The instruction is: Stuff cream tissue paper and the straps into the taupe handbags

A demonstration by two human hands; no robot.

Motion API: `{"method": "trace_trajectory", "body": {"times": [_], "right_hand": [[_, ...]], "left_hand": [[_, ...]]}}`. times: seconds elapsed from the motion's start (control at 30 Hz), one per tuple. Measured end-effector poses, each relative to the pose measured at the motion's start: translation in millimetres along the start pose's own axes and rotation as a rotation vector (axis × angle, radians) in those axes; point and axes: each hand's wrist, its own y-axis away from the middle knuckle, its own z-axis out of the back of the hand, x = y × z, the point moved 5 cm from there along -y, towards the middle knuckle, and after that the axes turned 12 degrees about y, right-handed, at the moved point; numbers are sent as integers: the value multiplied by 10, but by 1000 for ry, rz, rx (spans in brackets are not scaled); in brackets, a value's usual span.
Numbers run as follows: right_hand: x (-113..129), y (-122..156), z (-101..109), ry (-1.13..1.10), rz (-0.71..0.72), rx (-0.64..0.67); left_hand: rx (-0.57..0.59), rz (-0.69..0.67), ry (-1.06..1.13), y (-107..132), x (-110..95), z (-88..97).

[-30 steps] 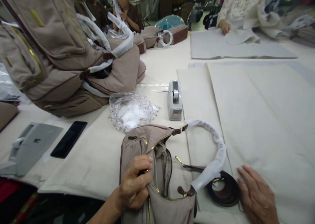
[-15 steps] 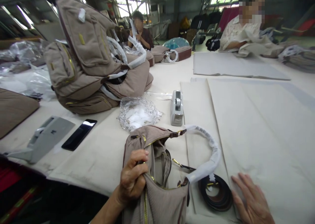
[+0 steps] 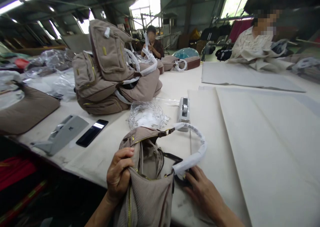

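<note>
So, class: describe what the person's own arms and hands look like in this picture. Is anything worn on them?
Both hands are bare: the left hand and the right hand show no gloves, and no rings can be made out. The forearms in view are uncovered too, with no sleeve, watch or bracelet showing as far as the picture's lower edge. Fingernails look short and plain.

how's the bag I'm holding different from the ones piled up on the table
The bag in hand lies open, its zip undone and lining showing; the piled bags look closed. The left hand grips the first at its opening, with the right hand beside its wrapped handle; nobody touches the pile. The first lies alone, the others lean stacked. Both are taupe with gold zips and white-wrapped straps.
</note>
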Motion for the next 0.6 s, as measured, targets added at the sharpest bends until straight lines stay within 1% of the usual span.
{"method": "trace_trajectory", "body": {"times": [0.03,0.1,0.17,0.2,0.27,0.33,0.4,0.5,0.6], "right_hand": [[12,-183,-66,-26,-8,-28],[37,-480,-179,-50,-21,-141],[70,-610,-290,-69,-34,-222],[88,-605,-345,-81,-44,-237],[123,-494,-448,-103,-62,-224],[152,-332,-534,-106,-58,-182],[166,-210,-584,-96,-35,-177],[151,-163,-605,-80,-19,-236],[140,-189,-630,-92,-24,-240]], "left_hand": [[-13,9,-14,19,10,27],[-28,21,-39,65,34,69],[-42,35,-66,119,68,100],[-49,46,-78,147,89,111],[-55,65,-96,199,126,116],[-34,61,-104,235,140,87],[-6,42,-112,254,136,36],[9,25,-139,269,130,-38],[16,46,-172,302,156,-93]]}}
